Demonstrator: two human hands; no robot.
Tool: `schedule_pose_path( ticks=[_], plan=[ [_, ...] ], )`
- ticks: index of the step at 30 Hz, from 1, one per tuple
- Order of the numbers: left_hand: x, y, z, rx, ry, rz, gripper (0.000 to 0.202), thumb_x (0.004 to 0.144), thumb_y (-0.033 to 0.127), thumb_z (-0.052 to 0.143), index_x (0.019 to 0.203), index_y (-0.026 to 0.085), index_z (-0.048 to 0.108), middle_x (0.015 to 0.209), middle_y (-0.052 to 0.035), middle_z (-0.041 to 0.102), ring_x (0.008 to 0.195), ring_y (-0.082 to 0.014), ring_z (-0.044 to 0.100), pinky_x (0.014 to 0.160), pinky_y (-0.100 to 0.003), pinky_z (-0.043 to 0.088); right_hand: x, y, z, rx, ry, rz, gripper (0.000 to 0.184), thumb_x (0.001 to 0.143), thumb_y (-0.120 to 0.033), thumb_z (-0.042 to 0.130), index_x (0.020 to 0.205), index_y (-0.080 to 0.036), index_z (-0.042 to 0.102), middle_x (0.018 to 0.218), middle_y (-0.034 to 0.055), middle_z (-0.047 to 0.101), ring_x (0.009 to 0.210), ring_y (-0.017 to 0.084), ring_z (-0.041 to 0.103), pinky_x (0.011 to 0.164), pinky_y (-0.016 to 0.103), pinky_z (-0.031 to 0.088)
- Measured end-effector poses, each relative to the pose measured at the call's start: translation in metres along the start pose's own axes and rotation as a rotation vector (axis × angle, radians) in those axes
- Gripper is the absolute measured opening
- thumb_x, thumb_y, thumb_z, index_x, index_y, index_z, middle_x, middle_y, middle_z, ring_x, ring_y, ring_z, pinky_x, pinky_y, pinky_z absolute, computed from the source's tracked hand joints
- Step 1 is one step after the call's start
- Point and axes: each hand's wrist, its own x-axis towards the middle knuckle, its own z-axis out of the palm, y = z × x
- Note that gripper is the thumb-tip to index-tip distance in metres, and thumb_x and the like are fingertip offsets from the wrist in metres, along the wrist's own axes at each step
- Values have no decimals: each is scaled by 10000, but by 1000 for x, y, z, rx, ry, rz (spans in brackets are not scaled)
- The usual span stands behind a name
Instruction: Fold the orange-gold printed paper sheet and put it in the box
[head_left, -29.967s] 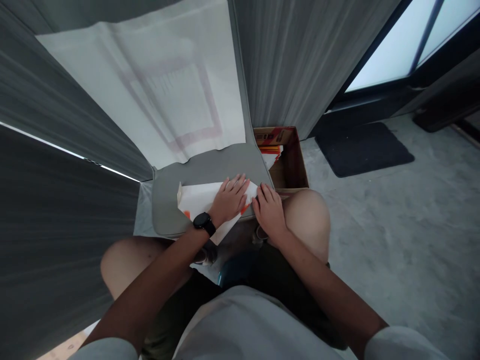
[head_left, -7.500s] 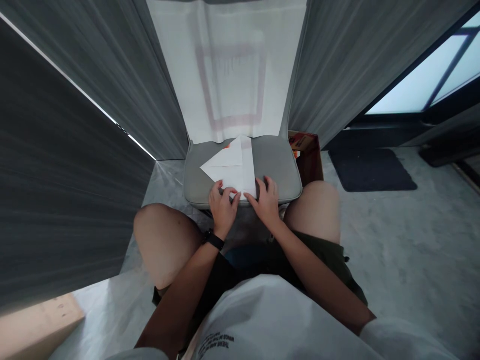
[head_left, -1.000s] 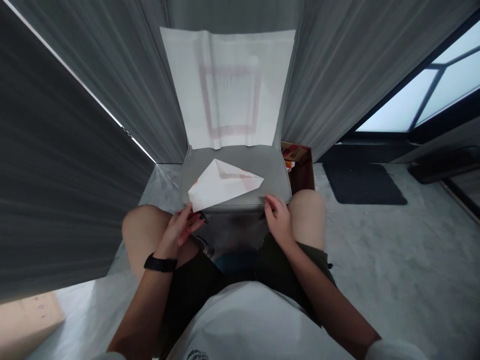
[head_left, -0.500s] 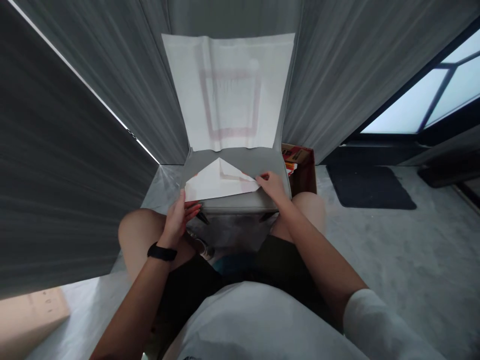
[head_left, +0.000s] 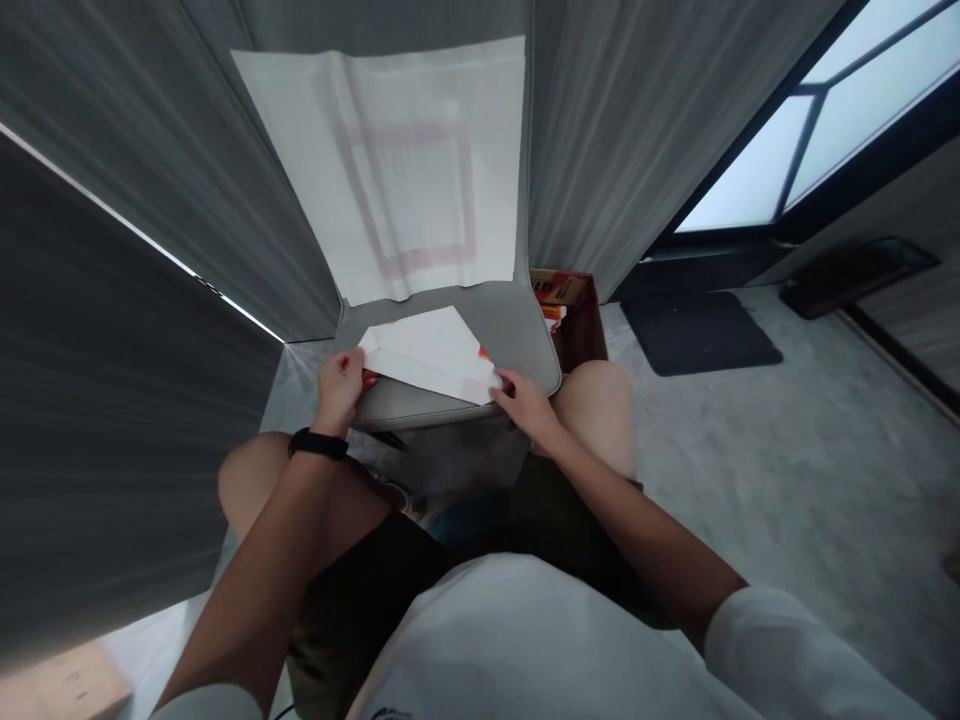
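Cotton T-shirt [head_left: 540, 640] along the bottom of the view, cut off by the frame, over dark olive shorts [head_left: 352, 610]. Bare left knee [head_left: 255, 490] and bare right knee [head_left: 600, 410] to either side, with a shoe [head_left: 391, 490] between them, mostly in shadow and hard to make out.

Left hand [head_left: 340, 390] raised at the left end of the folded white paper [head_left: 427, 352], its fingers [head_left: 351, 368] curled over the edge and seemingly pinching it, the thumb hard to see. Black wristband [head_left: 318, 444] around the left wrist, any watch face turned out of sight. Right hand [head_left: 527, 403] at the paper's lower right tip, its fingers [head_left: 504, 380] extended and lying against the sheet, with no clear grip.

Paper flat on the grey seat pad [head_left: 450, 412], crisp creases forming a pointed, layered shape, orange-red print showing only in slivers near its corners. Soft, rounded front edge on the pad. Cardboard box [head_left: 577, 318] just beside the seat's far right corner, its orange and white contents mostly hidden. Beyond, a creased white sheet [head_left: 390, 170] with a faint pink square outline, between pleated grey curtains [head_left: 637, 120]. Far right, a dark doormat [head_left: 697, 330] on mottled grey flooring [head_left: 757, 480], below a bright frosted window [head_left: 750, 150].
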Motion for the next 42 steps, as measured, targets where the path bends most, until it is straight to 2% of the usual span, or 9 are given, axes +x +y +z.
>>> schedule_pose_path(
  ticks=[5, 8, 14, 21, 25, 30, 34, 38, 42],
  plan=[
    [22, 7, 5, 219, 15, 116, 108, 938, 288, 663, 935, 182, 685, 670, -3, 630, 683, -183, 643, 646, -257, 502, -30, 1, 7, 71, 86, -83, 301, 883, -285, 681, 1153, -205, 788, 1076, 117, 737, 1058, 272, 672, 995, 428, 524],
    [24, 1, 1, 290, 97, 184, 146, 949, 298, 642, 1034, 181, 661, 767, -16, 635, 812, -216, 660, 769, -298, 521, -34, 1, 4, 154, 197, 51, 319, 886, -320, 667, 1156, -187, 773, 1094, 129, 753, 998, 265, 702, 958, 430, 555],
    [-32, -12, 1, 258, 347, 321, 242, 966, 294, 613, 1177, 178, 591, 973, -64, 580, 1103, -277, 586, 1092, -409, 443, -3, -4, -9, 291, 83, 285, 224, 860, -435, 715, 891, -224, 784, 860, 64, 784, 831, 239, 722, 810, 367, 569],
    [-106, -22, 28, 308, 47, 614, 205, 980, 227, 552, 1146, 198, 669, 1106, -105, 574, 1049, -252, 595, 1026, -386, 494, 24, -20, 2, 370, -44, 418, 179, 785, -331, 788, 690, -196, 717, 647, 23, 703, 593, 171, 629, 601, 281, 478],
    [-112, -34, 37, 318, -88, 660, 203, 982, 199, 530, 1118, 210, 680, 1135, -110, 593, 1095, -252, 607, 1021, -400, 511, 27, -35, 11, 499, -112, 495, 174, 773, -259, 789, 655, -194, 678, 625, 7, 690, 525, 109, 552, 482, 211, 387],
    [-111, -40, 36, 321, -49, 731, 239, 997, 219, 518, 1182, 191, 666, 1170, -135, 586, 1145, -269, 602, 1045, -429, 497, 17, -46, 12, 682, -187, 574, 190, 788, -221, 742, 651, -200, 612, 621, 6, 675, 455, 73, 487, 378, 174, 258],
    [-116, -43, 36, 406, -95, 873, 364, 960, 239, 596, 1320, 190, 624, 1277, -164, 603, 1259, -307, 570, 1136, -496, 429, -3, -49, 14, 752, -85, 565, 126, 783, -225, 729, 817, -214, 609, 674, -11, 702, 524, 94, 585, 408, 161, 334],
    [-119, -50, 38, 565, -293, 1021, 517, 931, 255, 641, 1444, 227, 588, 1489, -167, 571, 1422, -340, 493, 1175, -529, 394, -28, -53, 30, 773, 22, 548, 206, 795, -263, 711, 944, -221, 574, 701, -18, 718, 597, 129, 663, 476, 187, 438],
    [-112, -59, 37, 626, -429, 1020, 465, 978, 233, 606, 1442, 273, 622, 1486, -123, 632, 1449, -303, 514, 1245, -574, 308, -46, -51, 42, 766, -20, 454, 271, 818, -383, 725, 1000, -207, 628, 712, 4, 731, 624, 163, 689, 531, 238, 506]
  ],
)
